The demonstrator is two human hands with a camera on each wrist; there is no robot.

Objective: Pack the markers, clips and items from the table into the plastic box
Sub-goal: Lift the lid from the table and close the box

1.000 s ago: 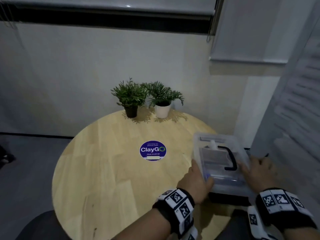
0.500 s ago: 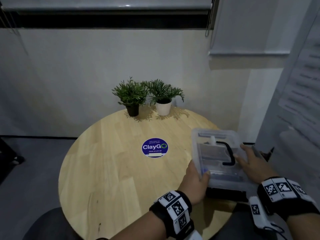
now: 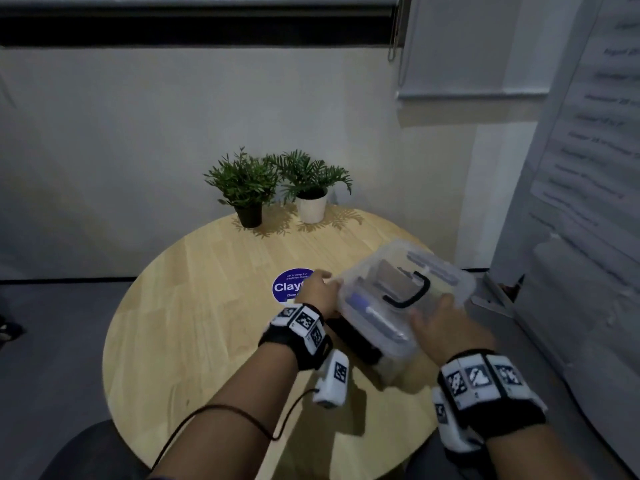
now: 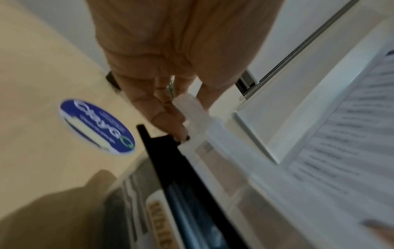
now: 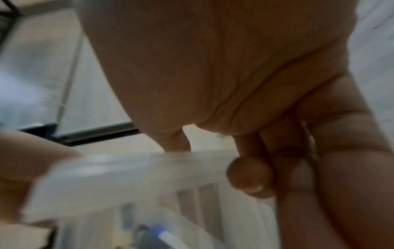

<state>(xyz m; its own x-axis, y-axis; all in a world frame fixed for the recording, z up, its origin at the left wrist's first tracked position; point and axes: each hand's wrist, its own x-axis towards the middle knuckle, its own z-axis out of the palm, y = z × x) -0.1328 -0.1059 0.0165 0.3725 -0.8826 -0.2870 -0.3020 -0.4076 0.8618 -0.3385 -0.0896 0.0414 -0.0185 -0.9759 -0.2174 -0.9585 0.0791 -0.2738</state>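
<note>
A clear plastic box with a lid and a black handle is held tilted over the right side of the round wooden table. Markers, one with a blue cap, lie inside it. My left hand grips the box's left corner, fingers curled round the lid's rim. My right hand grips the near right side, thumb on the lid and fingers curled under the rim. A black object shows beneath the box.
Two small potted plants, one in a black pot and one in a white pot, stand at the table's far edge. A blue round sticker marks the table's middle. A white panel with printed text stands close on the right.
The box has been lifted, turned and carried left toward the table's middle. Both hands moved with it, and my left hand now covers part of the blue sticker.
</note>
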